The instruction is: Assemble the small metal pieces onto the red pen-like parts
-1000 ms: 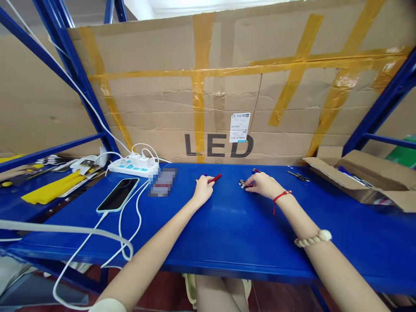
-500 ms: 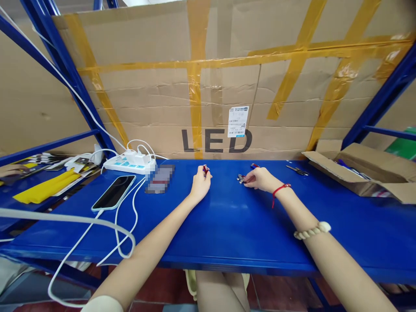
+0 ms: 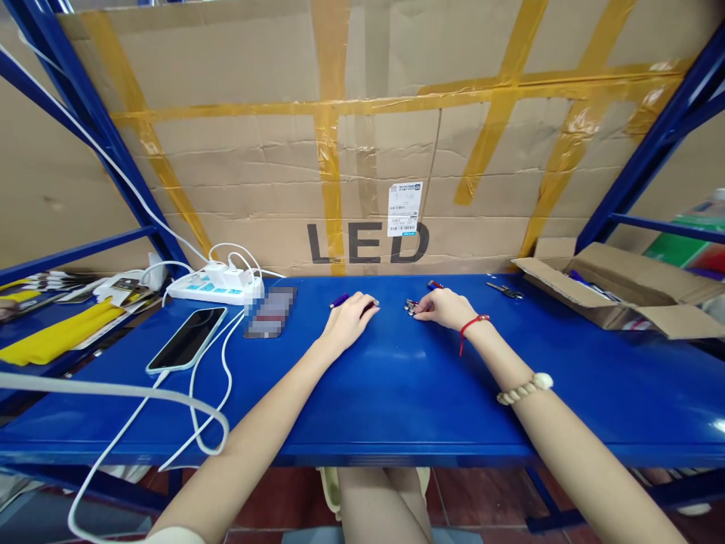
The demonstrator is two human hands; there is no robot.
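My left hand (image 3: 350, 317) rests low over the blue tabletop, palm down with its fingers curled together. Beyond its knuckles a short dark-blue stick-like item (image 3: 339, 300) juts out; whether the fingers hold it is hidden. A tiny shiny bit shows at the fingertips, too small to name. My right hand (image 3: 445, 310), with a red cord on the wrist, pinches at a little cluster of small metal pieces (image 3: 409, 307) on the table. Just behind that hand lies a blue and red item (image 3: 434, 285), partly covered by it.
A phone (image 3: 186, 340) on a white cable lies left, near a power strip (image 3: 218, 287) with plugs and a blurred flat object (image 3: 270, 313). Right stand a scissors-like tool (image 3: 504, 290) and an open cardboard box (image 3: 612, 291). A large taped carton (image 3: 254, 181) closes off the back.
My left hand has turned palm down and lowered to the table; the red and blue item upright in it no longer shows that way. My right hand stays at the metal pieces.
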